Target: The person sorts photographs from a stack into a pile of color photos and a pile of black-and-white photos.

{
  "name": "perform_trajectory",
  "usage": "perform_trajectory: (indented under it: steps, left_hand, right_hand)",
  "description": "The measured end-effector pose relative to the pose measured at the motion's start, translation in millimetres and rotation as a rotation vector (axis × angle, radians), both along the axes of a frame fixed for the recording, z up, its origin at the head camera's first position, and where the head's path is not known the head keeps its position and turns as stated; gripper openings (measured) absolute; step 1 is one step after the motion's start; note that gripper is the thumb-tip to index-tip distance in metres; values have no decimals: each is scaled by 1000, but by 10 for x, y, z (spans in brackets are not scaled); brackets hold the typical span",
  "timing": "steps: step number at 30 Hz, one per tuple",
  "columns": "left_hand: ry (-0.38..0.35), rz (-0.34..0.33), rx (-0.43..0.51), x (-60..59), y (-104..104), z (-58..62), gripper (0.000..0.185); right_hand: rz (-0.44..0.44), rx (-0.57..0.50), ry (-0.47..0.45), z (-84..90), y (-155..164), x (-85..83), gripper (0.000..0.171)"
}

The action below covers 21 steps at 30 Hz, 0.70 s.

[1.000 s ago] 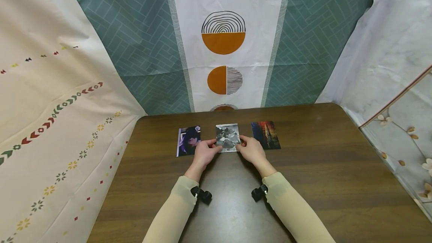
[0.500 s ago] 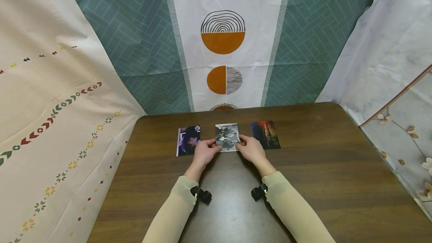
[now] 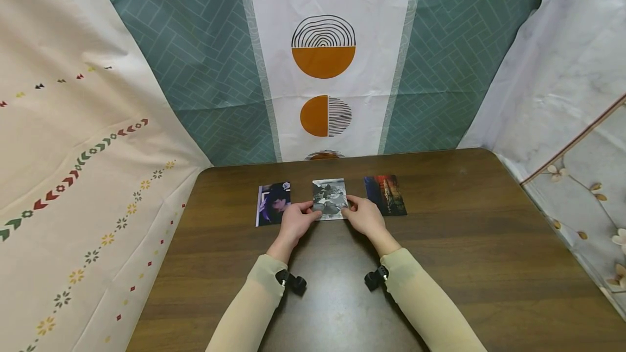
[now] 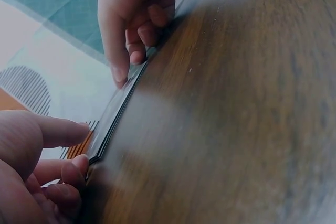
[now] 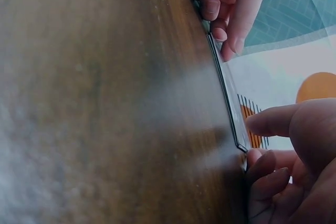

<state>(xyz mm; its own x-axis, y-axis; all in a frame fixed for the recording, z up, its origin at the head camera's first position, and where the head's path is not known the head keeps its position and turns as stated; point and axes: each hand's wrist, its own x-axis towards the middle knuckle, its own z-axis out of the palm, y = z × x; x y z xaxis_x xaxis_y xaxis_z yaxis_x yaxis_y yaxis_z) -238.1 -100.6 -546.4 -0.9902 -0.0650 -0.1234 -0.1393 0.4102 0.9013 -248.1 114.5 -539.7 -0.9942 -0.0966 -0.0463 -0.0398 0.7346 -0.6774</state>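
A black-and-white picture card [image 3: 330,198] lies near the far side of the table, between both hands. My left hand [image 3: 296,220] pinches its left side, thumb on the face near the lower corner and fingers along the edge. On the opposite side my right hand [image 3: 364,216] grips it in the same way. Seen edge-on in the left wrist view, the card [image 4: 113,116] is a thin slab with dark lines along its edge; whether it is one piece or a stack, I cannot tell. The right wrist view shows my right thumb on the card's [image 5: 229,95] corner.
A purple and dark portrait card [image 3: 274,202] lies left of my left hand, partly behind it. To the right rests a red, orange and blue card [image 3: 386,195]. The brown wooden table [image 3: 464,243] reaches back to a patterned cloth [image 3: 332,86]; more cloth hangs on both sides.
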Motion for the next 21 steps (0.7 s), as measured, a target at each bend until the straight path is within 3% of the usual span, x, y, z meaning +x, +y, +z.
perform_trajectory:
  steps: [21]
  left_hand:
    - [2, -20, 63, 32, -67, 32, 47]
  right_hand:
    - [1, -75, -40, 16, 12, -13, 55]
